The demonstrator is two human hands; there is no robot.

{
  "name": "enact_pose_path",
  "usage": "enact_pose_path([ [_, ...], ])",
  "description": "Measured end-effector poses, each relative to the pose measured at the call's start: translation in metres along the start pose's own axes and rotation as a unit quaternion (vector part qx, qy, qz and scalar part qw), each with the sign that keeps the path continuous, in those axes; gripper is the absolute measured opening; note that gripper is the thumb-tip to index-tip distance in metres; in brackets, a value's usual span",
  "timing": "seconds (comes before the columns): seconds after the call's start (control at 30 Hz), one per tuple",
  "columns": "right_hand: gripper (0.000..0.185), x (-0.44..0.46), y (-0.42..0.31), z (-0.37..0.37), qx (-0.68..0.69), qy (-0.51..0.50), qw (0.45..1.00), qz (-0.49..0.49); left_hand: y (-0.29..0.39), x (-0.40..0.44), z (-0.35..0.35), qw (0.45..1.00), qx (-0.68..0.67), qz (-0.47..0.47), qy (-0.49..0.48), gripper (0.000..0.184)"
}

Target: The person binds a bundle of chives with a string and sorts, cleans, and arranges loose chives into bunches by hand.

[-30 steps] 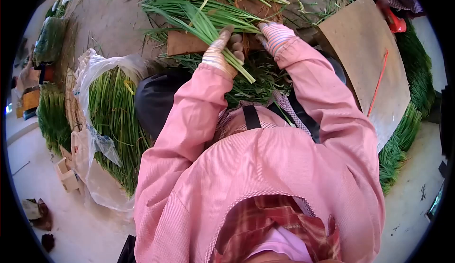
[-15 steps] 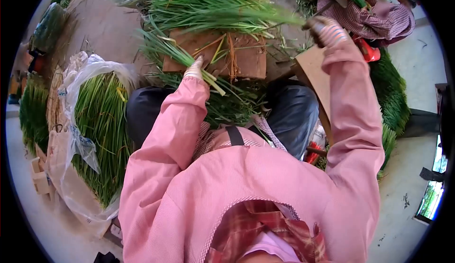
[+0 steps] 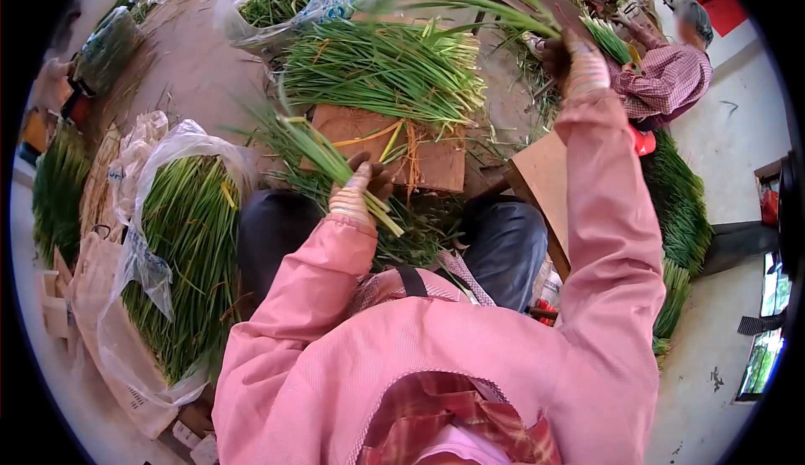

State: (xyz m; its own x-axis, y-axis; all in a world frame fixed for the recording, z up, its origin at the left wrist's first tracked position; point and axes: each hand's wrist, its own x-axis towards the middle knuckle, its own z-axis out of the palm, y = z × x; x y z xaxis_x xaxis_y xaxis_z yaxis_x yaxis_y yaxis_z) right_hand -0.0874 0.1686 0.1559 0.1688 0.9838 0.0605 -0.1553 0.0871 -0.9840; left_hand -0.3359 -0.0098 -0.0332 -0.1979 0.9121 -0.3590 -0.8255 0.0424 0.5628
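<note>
In a striped glove, my left hand [image 3: 359, 187] is closed around a small bunch of chives [image 3: 321, 148], pale cut ends toward my lap and leaves trailing up to the left. My right hand [image 3: 579, 64], also gloved, is raised at the upper right and grips a second bunch of chives [image 3: 495, 8] by its pale ends; those leaves stretch left and are blurred. Between and beyond my hands, a large heap of chives [image 3: 377, 71] lies across a wooden board [image 3: 440, 163]. Thin orange strands [image 3: 412, 159] hang over the board's near edge.
To my left stands a clear plastic bag [image 3: 113, 331] full of chives; another plastic bag [image 3: 231, 16] sits beyond the heap. A brown panel [image 3: 545, 171] is by my right knee. At the upper right, a person in a checked shirt [image 3: 667, 83] handles chives. Loose leaves litter the floor.
My right hand has moved up, its bunch swinging higher and further over the heap. My left hand still holds its bunch. The whole view has shifted, showing more at the top.
</note>
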Motion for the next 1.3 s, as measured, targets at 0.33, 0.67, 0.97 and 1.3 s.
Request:
enact_pose_path([
  [0.33, 0.027, -0.169, 0.210, 0.000, 0.086, -0.089, 0.907, 0.402, -0.033, -0.011, -0.026, 0.978, 0.082, -0.169, 0.090, 0.017],
  [0.67, 0.020, -0.216, 0.206, -0.009, -0.042, -0.261, 0.906, 0.331, -0.040, 0.007, -0.025, 0.939, 0.265, -0.203, 0.077, 0.044],
  [0.97, 0.038, -0.194, 0.197, 0.004, -0.029, -0.292, 0.876, 0.383, -0.046, 0.008, -0.020, 0.943, 0.307, -0.123, 0.036, 0.032],
  [1.3, 0.020, -0.185, 0.218, 0.034, -0.036, -0.244, 0.930, 0.273, -0.017, 0.011, -0.007, 0.953, 0.292, 0.047, 0.069, 0.029],
])
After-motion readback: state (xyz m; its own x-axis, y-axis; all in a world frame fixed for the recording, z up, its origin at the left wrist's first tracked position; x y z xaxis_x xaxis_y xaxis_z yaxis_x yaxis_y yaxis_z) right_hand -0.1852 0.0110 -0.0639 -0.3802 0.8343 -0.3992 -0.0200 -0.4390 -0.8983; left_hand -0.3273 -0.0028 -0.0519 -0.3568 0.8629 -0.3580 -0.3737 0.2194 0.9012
